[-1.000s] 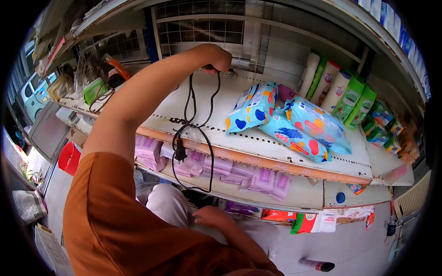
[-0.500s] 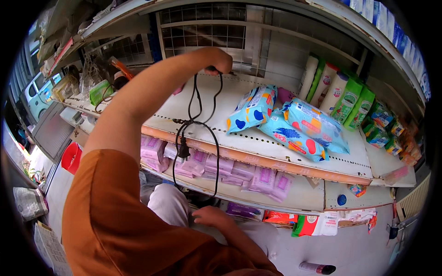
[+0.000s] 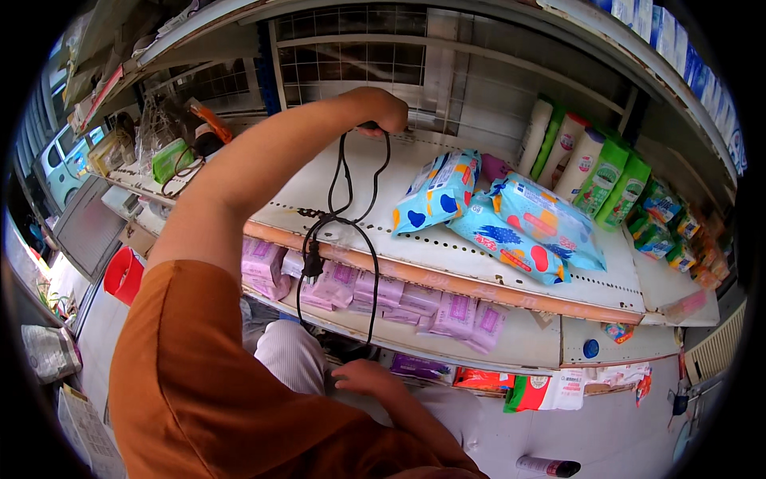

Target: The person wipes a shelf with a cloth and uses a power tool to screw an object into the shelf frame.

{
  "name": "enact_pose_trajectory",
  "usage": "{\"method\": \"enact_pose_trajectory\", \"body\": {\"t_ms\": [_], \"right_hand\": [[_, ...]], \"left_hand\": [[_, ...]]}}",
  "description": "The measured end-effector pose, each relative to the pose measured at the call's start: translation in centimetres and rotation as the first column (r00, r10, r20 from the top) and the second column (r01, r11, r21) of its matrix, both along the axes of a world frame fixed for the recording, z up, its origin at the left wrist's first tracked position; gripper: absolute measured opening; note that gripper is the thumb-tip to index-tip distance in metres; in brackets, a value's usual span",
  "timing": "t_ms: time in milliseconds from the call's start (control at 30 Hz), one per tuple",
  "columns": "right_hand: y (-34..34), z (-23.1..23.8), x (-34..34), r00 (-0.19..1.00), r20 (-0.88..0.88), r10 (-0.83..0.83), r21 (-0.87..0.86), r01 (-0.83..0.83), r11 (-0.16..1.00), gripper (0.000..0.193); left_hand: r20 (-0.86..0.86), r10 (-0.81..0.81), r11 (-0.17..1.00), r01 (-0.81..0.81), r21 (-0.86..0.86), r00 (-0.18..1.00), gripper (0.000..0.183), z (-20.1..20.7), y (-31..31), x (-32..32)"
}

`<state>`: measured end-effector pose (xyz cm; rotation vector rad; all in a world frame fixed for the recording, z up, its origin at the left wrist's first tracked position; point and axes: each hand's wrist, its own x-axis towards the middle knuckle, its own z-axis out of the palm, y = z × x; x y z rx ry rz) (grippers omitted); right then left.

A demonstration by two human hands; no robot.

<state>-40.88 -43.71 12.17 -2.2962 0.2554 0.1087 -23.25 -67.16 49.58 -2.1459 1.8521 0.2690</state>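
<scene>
My left hand (image 3: 381, 110) is raised over the back of the middle shelf, its fingers closed on a black power cord (image 3: 372, 249). The cord hangs in loops that cross below the hand, in front of the shelf's edge. A dark plug (image 3: 313, 267) dangles on its left side. Low down by my knee is my right hand (image 3: 365, 376), loosely stretched out with nothing seen in it. The cord's lowest loop hangs just above it. To the right of the cord, blue wet-wipe packs (image 3: 507, 239) lie in a small pile on the white shelf (image 3: 295, 188).
Pink-purple packs (image 3: 399, 297) line the shelf below. Green and white rolled packs (image 3: 602, 172) stand at the right, beside small colourful packets (image 3: 658, 219). A red bucket (image 3: 124, 275) is at the left. A dark-capped bottle (image 3: 548, 466) lies on the floor.
My left hand has shifted slightly right and down with the cord. The plug and lower loop have swung a little left. My right hand stays by the knee.
</scene>
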Motion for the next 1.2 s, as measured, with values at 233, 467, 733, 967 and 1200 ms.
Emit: {"method": "enact_pose_trajectory", "body": {"t_ms": [233,467,733,967,1200], "right_hand": [[-0.4,0.3,-0.1,0.993,-0.114,0.031,0.009,-0.03,1.0,0.04],[-0.5,0.1,-0.2,0.999,-0.049,0.01,0.021,-0.008,1.0,0.04],[-0.3,0.2,-0.3,0.994,-0.093,0.05,0.016,-0.049,0.999,0.04],[-0.8,-0.2,-1.7,0.997,-0.051,-0.059,0.024,0.06,0.998,0.039],[-0.2,-1.3,-0.5,0.993,-0.112,0.033,-0.004,-0.033,0.999,0.036]], "left_hand": [[-0.196,0.11,0.992,-0.119,-0.036,0.974,0.015,0.0,0.0,-0.3],[0.163,-0.336,0.942,0.335,0.035,0.928,0.019,-2.8,-1.9,4.5],[-0.025,-0.052,0.988,0.048,-0.147,0.998,0.021,-1.5,1.4,0.1],[-0.097,-0.182,0.983,0.184,0.009,0.979,0.037,0.5,7.5,-0.9],[-0.165,-0.112,0.994,0.114,0.003,0.98,0.017,0.6,3.1,0.9]]}}
